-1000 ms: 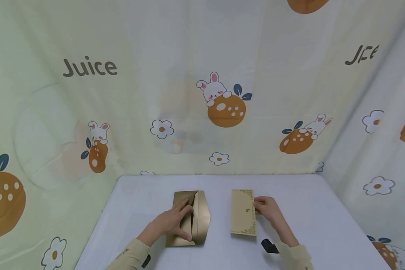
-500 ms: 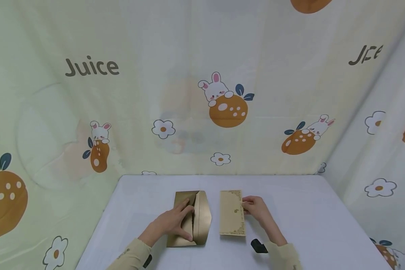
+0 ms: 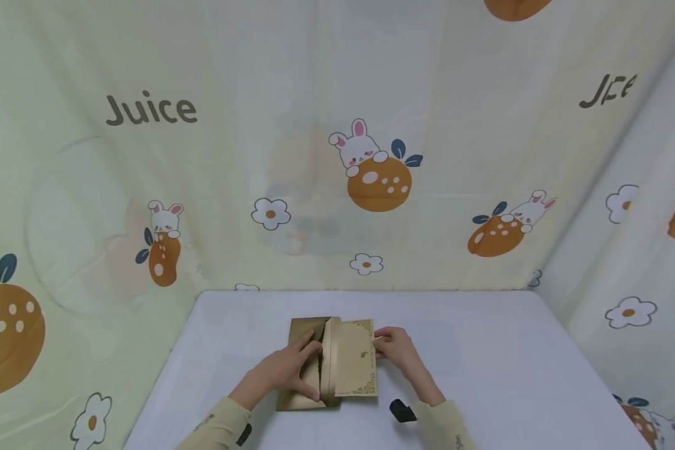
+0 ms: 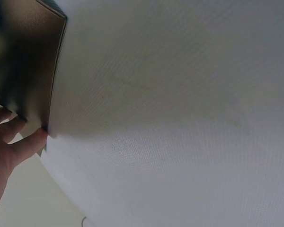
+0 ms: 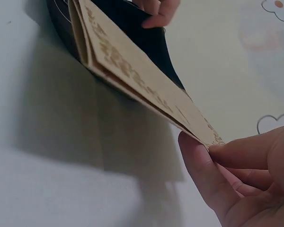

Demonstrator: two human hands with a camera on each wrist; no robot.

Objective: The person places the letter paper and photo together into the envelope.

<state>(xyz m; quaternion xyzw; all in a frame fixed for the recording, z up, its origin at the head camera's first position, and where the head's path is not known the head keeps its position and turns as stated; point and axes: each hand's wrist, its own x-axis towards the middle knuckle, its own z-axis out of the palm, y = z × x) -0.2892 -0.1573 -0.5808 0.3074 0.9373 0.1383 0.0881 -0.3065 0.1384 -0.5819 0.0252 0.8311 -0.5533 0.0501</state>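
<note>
A gold envelope (image 3: 305, 325) lies on the table, its flap side to the right and its mouth gaping. My left hand (image 3: 281, 369) rests on the envelope's body, thumb and fingers spread and pressing it; the left wrist view shows those fingers (image 4: 31, 144) at its edge. In my right hand (image 3: 399, 351) a folded cream card (image 3: 355, 359) with gold corner ornament is pinched at its right edge between thumb and fingers. The card hangs over the flap, its left edge near the envelope's mouth. Whether that edge has entered the mouth I cannot tell. Card layers show in the right wrist view (image 5: 132, 71).
A white-covered table (image 3: 484, 362) extends around both hands. Behind it hangs a pale curtain (image 3: 230, 156) printed with rabbits, oranges and flowers. Black wrist-worn pieces sit by both sleeves, one by the right sleeve (image 3: 444, 425).
My right hand has carried the card leftward from the right of the envelope until it overlaps the flap. The left hand and envelope have stayed in place.
</note>
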